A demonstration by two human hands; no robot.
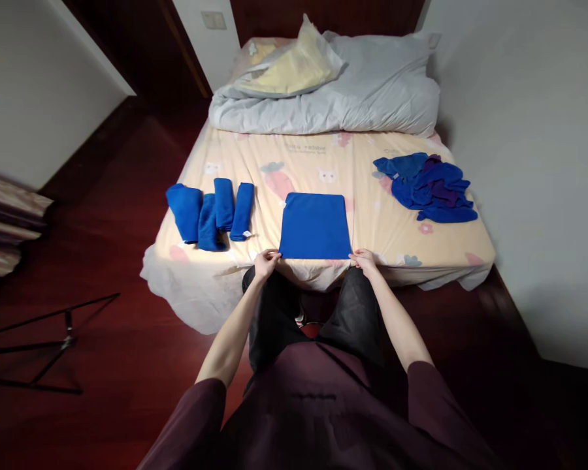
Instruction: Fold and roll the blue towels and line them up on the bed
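A blue cloth (314,226) lies flat and nearly square near the front edge of the bed (245,153), straight ahead of the person. The left hand (266,264) is at its near left corner, fingers pinched together on the fabric. The right hand (364,260) is at the near right corner, its fingers likewise closed on the edge. The near edge runs straight between the two hands, and a small white tag shows by the far left corner.

To the left of the cloth, four blue bundles (224,203) lie side by side, close together; the leftmost is wider at its far end, and the rightmost has a white tag at its near end. Well to the right, a loose heap of crumpled cloths (431,186), blue with some purple, lies near the bed's right side.

At the head of the bed is a bunched pale grey quilt (372,88), with a yellow pillow (296,68) on top. The black legs of a stand (29,347) rest on the dark red floor (142,274) at the left.
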